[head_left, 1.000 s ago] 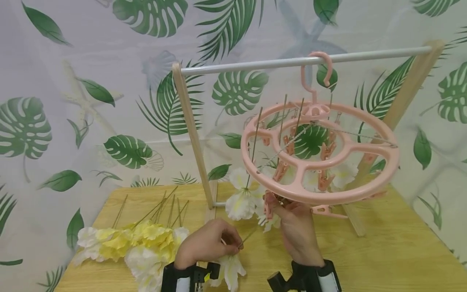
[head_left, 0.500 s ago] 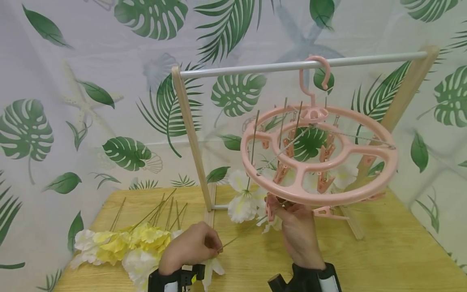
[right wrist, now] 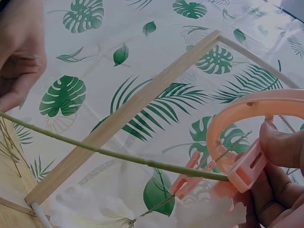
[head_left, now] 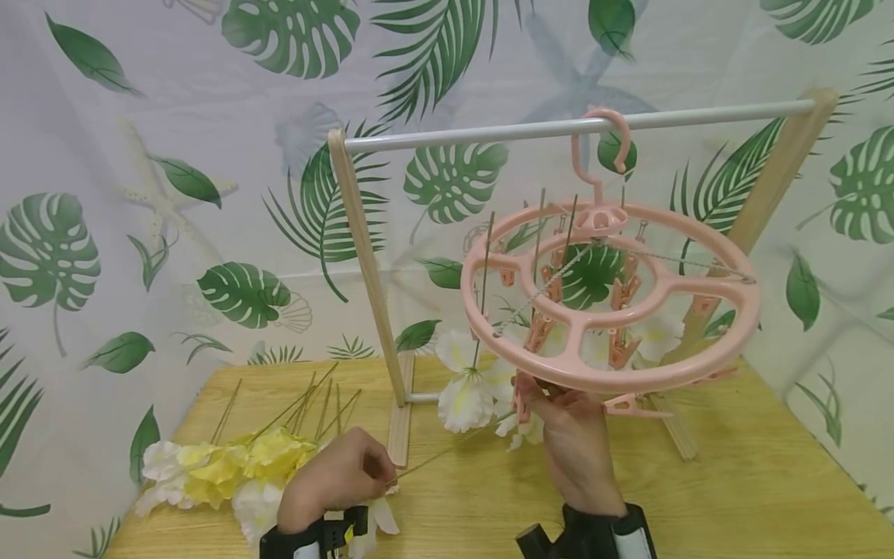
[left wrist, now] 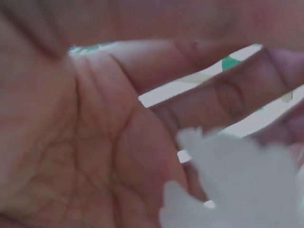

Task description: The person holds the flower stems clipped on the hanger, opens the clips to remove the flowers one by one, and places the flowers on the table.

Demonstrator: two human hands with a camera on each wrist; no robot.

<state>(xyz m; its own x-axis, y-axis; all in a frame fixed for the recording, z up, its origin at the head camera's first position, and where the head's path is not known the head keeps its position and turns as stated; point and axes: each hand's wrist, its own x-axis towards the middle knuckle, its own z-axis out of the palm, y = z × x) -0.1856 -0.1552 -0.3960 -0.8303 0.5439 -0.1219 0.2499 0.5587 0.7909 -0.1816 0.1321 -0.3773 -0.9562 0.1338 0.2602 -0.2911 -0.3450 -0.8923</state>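
My left hand (head_left: 342, 470) pinches the green stem (right wrist: 118, 154) of a white artificial flower (head_left: 379, 519) just above its bloom. From those fingers the stem runs across to a pink clothespin (right wrist: 247, 166), meeting its clamping end; whether it is clamped there I cannot tell. My right hand (head_left: 574, 446) grips this clothespin below the front rim of a pink round drying hanger (head_left: 573, 371). Thumb and fingers press the clip in the right wrist view. Palm and blurred white petals (left wrist: 242, 180) fill the left wrist view.
The hanger hooks over a white rod (head_left: 482, 134) on wooden posts (head_left: 366, 264). White flowers (head_left: 464, 396) hang upside down from its left clips. Several yellow and white flowers (head_left: 216, 470) lie on the left of the wooden table (head_left: 733, 497).
My left hand has moved left with the flower, and more of the stem now shows between both hands. My right hand stays at the clothespin.
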